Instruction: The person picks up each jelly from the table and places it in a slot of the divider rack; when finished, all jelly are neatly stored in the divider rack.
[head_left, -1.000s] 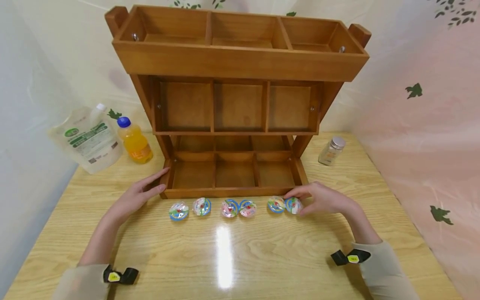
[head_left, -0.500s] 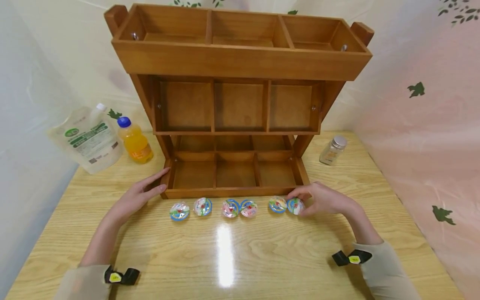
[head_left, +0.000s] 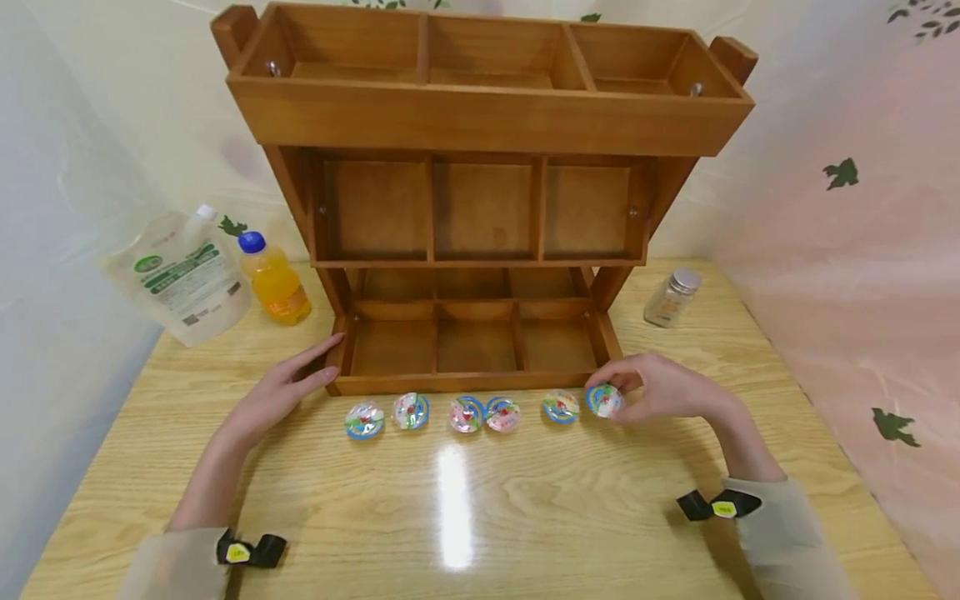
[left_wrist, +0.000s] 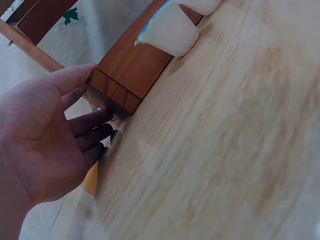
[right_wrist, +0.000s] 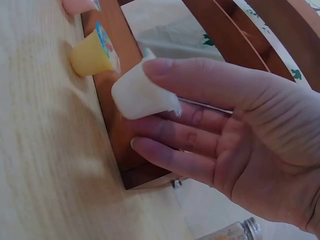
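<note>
My right hand pinches a small white jelly cup between thumb and fingers. Its printed foil lid faces up in the head view, near the front right corner of the brown wooden shelf. My left hand touches the shelf's front left corner with thumb and forefinger, the fingers loose. Along the front edge stand several more jelly cups: a yellow one closest to the right hand, two pink-topped ones at the middle, and two near the left hand.
The shelf has three visible tiers, each with divided compartments; the top tier overhangs the lower ones. An orange drink bottle and a white spouted pouch stand at the left. A glass jar with a metal lid stands at the right.
My right hand has taken the rightmost jelly cup up and slightly right, away from its yellow neighbour. The left hand stays at the shelf corner.
</note>
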